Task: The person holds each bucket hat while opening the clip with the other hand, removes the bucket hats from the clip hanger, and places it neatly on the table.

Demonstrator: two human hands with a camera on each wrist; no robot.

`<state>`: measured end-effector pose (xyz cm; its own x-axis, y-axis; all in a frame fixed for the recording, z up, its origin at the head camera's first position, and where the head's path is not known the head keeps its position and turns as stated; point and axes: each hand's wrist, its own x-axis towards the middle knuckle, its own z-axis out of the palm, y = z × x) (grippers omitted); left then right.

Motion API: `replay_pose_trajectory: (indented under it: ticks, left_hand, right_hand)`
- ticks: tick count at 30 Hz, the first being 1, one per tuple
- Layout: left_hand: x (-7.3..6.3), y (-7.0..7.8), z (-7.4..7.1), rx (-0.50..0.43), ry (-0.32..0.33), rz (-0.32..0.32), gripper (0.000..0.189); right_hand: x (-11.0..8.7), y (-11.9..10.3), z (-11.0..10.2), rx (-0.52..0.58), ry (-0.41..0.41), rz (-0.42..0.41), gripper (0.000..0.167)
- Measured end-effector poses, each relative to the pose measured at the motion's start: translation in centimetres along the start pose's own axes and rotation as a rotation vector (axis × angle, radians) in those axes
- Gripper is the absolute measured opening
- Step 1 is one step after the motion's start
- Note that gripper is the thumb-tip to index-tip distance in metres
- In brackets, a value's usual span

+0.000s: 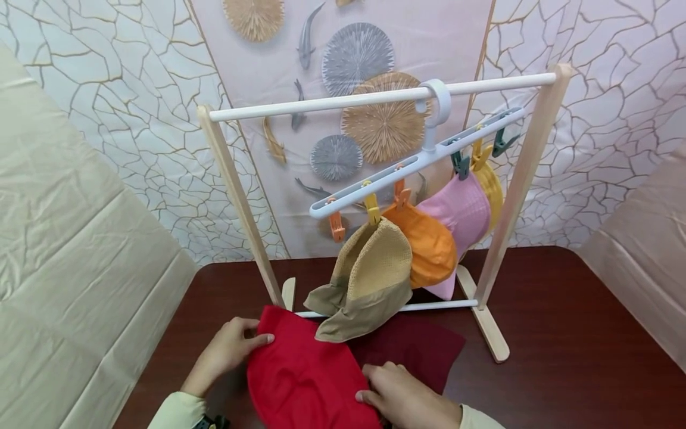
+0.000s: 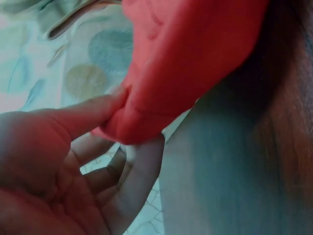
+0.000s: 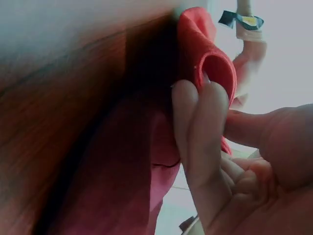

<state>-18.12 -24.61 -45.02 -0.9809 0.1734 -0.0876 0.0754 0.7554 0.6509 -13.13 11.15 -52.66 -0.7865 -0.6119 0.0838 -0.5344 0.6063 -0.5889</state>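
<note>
The red cloth [image 1: 308, 369] is held between both hands, in front of the rack [image 1: 242, 207] and over the surface [image 1: 563, 333]; it should handle as light, soft and limp, with little risk of slipping or breakage; hold is best taken at opposite edges, to limit sagging; the left hand [image 1: 229, 348] pinches the left edge, thumb-to-finger gap narrow; the right hand [image 1: 403, 396] pinches the right edge likewise.

"What does the right hand [image 3: 234, 183] grip?"

"A red cloth [image 3: 190, 41], pinched at its curled edge between thumb [image 3: 249, 128] and fingers [image 3: 205, 127]."

"And nearby?"

"A maroon cloth [image 3: 115, 181], a brown wooden surface [image 3: 58, 112], and, beyond the red cloth, a dark band [image 3: 252, 22] on the other wrist [image 3: 252, 51]."
</note>
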Motion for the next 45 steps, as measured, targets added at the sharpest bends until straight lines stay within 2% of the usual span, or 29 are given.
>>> replay_pose_trajectory:
  ticks: [2,5,7,12,15,17,20,23,26,29,31,33,34,36,39,42,43,45]
  left_hand:
    - [0.0,0.5,0.4,0.063,0.045,-0.042,0.022]
    - [0.1,0.7,1.0,0.136,0.088,-0.084,0.02]
    - [0.2,0.7,1.3,0.183,0.099,-0.099,0.022]
    - [0.2,0.8,1.9,0.305,0.112,-0.112,0.032]
    - [-0.5,1.3,2.5,0.384,0.177,-0.106,0.047]
    - [-1.2,1.7,3.1,0.465,0.271,-0.047,0.058]
    - [-2.5,2.1,4.4,0.614,0.424,0.113,0.07]
    - [-3.5,2.3,5.6,0.733,0.486,0.266,0.068]
    - [-4.0,2.4,6.5,0.778,0.458,0.311,0.055]
    - [-4.1,2.6,6.9,0.85,0.426,0.301,0.041]
    - [-4.1,2.8,7.1,0.894,0.377,0.284,0.038]
    - [-4.0,3.0,7.1,0.897,0.295,0.26,0.038]
    - [-3.9,3.0,7.1,0.864,0.245,0.246,0.039]
    - [-3.7,3.0,6.9,0.754,0.155,0.211,0.042]
    - [-3.4,2.8,6.3,0.532,0.039,0.139,0.051]
    - [-3.2,2.6,5.7,0.39,-0.034,0.074,0.064]
    - [-3.2,2.7,5.5,0.362,-0.055,0.055,0.069]
    - [-3.1,2.8,5.3,0.337,-0.086,0.03,0.079]
  right_hand:
    - [0.1,1.3,1.2,-0.151,0.046,-0.02,0.028]
    - [0.0,1.6,1.8,-0.266,0.084,-0.021,0.03]
    - [-0.3,0.5,1.1,-0.292,0.079,-0.005,0.031]
    - [-0.8,-3.8,-1.8,-0.334,0.057,0.037,0.031]
    - [-0.9,-5.4,-2.7,-0.389,0.044,0.045,0.032]
    - [-0.9,-5.9,-2.9,-0.427,0.04,0.037,0.032]
    - [-0.9,-6.2,-3.0,-0.472,0.036,0.026,0.032]
    - [-1.0,-6.3,-3.0,-0.494,0.037,0.02,0.033]
    - [-1.1,-6.4,-3.1,-0.506,0.052,0.029,0.035]
    - [-1.3,-6.4,-2.8,-0.585,0.123,0.024,0.042]
    - [-1.5,-6.4,-2.6,-0.674,0.181,-0.02,0.052]
    - [-1.7,-6.2,-2.2,-0.782,0.25,-0.115,0.059]
    - [-1.8,-6.0,-2.0,-0.828,0.276,-0.175,0.06]
    - [-2.1,-5.5,-1.6,-0.916,0.316,-0.318,0.051]
    - [-2.5,-4.6,-1.1,-1.008,0.352,-0.486,0.034]
    - [-2.8,-3.9,-1.2,-1.05,0.323,-0.562,0.035]
    - [-2.8,-3.7,-1.3,-1.045,0.295,-0.573,0.036]
    - [-2.8,-3.6,-1.8,-0.992,0.188,-0.567,0.04]
